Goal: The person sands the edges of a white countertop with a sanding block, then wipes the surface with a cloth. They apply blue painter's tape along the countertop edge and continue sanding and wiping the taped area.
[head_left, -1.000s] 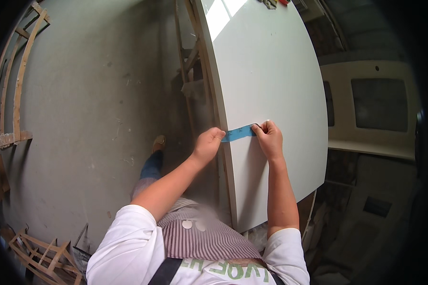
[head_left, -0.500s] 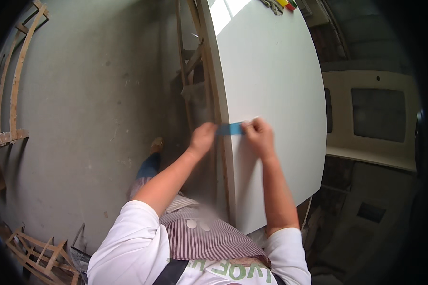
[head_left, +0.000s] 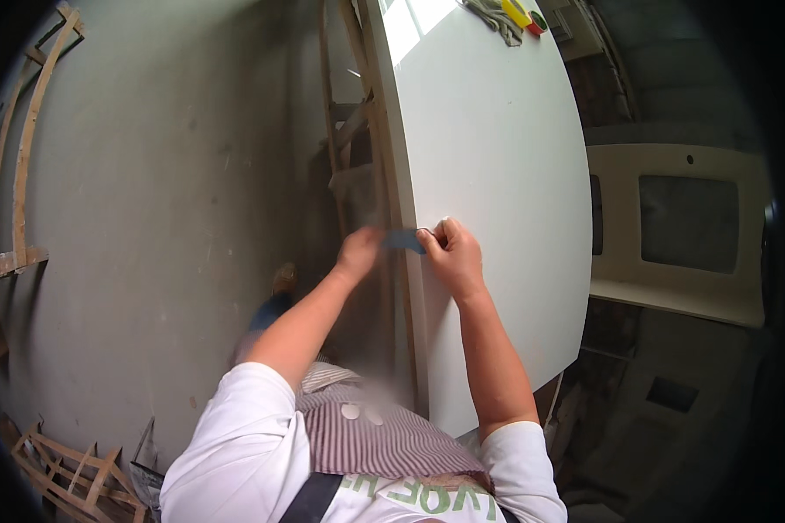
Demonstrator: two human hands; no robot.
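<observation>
A short, flat blue strip (head_left: 401, 240) is stretched between my hands, across the left edge of a large white panel (head_left: 497, 148). My left hand (head_left: 358, 250) is closed on the strip's left end, just off the panel edge and a little blurred. Above the panel, close to that edge, my right hand (head_left: 456, 257) pinches the other end between thumb and fingers. Whether the strip is abrasive paper or tape cannot be made out.
At the panel's far end lie a grey cloth or glove (head_left: 495, 19), a yellow object (head_left: 516, 12) and a red ring-shaped roll (head_left: 537, 23). Wooden frames stand at left (head_left: 28, 157) and lower left (head_left: 83, 475). A cream moulded panel (head_left: 615, 209) stands at right.
Both hands have shifted left with the strip, the right one nearer the panel's edge. The view has tilted slightly, showing more of the items at the far end.
</observation>
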